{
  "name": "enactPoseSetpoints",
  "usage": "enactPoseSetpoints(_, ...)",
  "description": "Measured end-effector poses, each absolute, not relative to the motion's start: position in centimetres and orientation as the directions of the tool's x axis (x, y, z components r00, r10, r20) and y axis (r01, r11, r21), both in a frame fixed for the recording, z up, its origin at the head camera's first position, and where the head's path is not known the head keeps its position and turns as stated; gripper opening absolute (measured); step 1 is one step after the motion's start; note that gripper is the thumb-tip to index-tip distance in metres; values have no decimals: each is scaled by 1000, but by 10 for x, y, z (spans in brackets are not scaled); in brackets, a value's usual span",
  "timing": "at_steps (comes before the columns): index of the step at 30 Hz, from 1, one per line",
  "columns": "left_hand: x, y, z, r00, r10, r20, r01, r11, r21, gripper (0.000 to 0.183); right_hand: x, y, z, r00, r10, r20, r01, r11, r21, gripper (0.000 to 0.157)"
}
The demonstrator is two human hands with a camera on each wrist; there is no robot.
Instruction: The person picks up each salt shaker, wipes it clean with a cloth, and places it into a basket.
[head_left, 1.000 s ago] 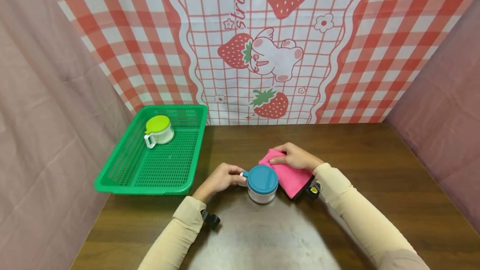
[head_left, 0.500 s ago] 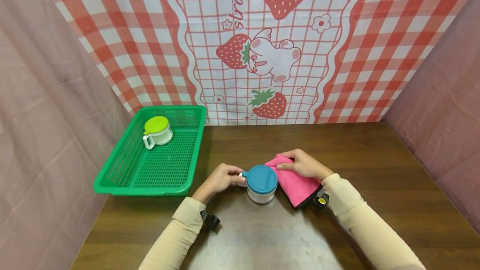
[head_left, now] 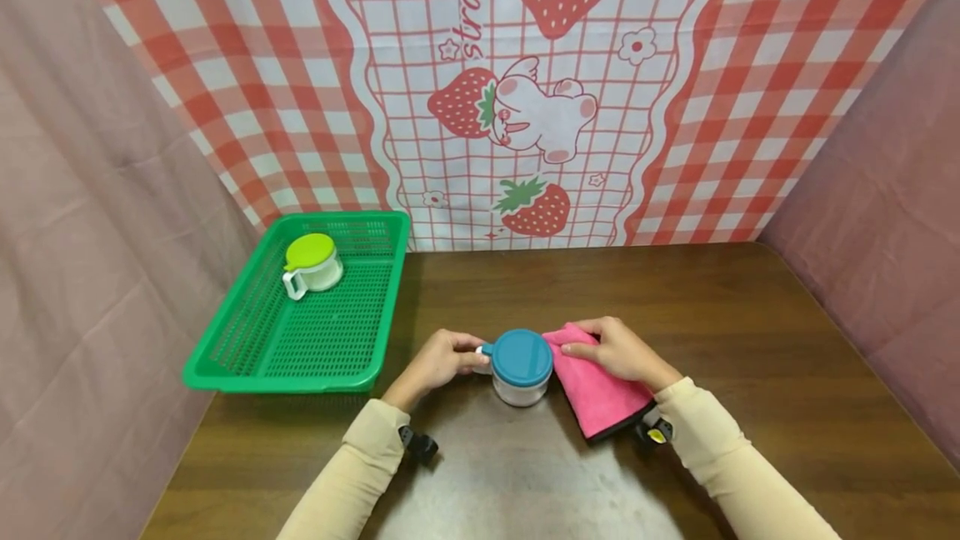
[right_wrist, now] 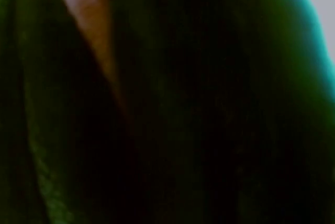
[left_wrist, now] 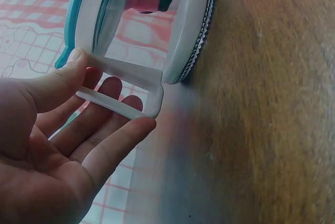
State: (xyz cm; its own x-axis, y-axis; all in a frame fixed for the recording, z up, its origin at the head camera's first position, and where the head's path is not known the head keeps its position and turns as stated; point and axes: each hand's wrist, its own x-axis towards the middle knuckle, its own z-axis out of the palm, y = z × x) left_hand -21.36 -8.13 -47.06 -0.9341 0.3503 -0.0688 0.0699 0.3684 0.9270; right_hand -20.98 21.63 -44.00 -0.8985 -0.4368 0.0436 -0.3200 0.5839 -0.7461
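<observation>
A red-and-white checked backdrop printed with strawberries fills the upper centre of the frame, with a brown wooden desk spreading below it. At left of centre sits a green plastic basket, holding a clear jar with a lime lid in its upper part. A pink cloth with a dark edge lies right of the lower centre; the grip of the right hand grasps its upper part between thumb and fingers, while the right wrist view is too dark to read. Just left of the cloth, at the lower centre, is a clear jar with a blue lid, upright, the cloth's corner meeting its right edge in the head view. The grip of the left hand grasps that jar's small white handle, fingertips showing through its loop in the left wrist view.
</observation>
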Motion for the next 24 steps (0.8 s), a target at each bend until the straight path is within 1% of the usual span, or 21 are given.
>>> enactPoseSetpoints(9, -211, -79, -469, -941, 327, -85, 40, 359, 933, 24, -192, 213, -445, -935, -353, 25, -243, 589, -771, 23)
enactPoseSetpoints(16, -211, -79, -471, -944, 320, -79, 41, 352, 935, 24, -176, 209, -446, -946, -323, 8, -207, 588, -782, 20)
enactPoseSetpoints(24, -211, -80, -473, -948, 315, -49, 75, 370, 926, 24, -165, 206, -449, -963, -269, 26, -187, 593, -783, 24)
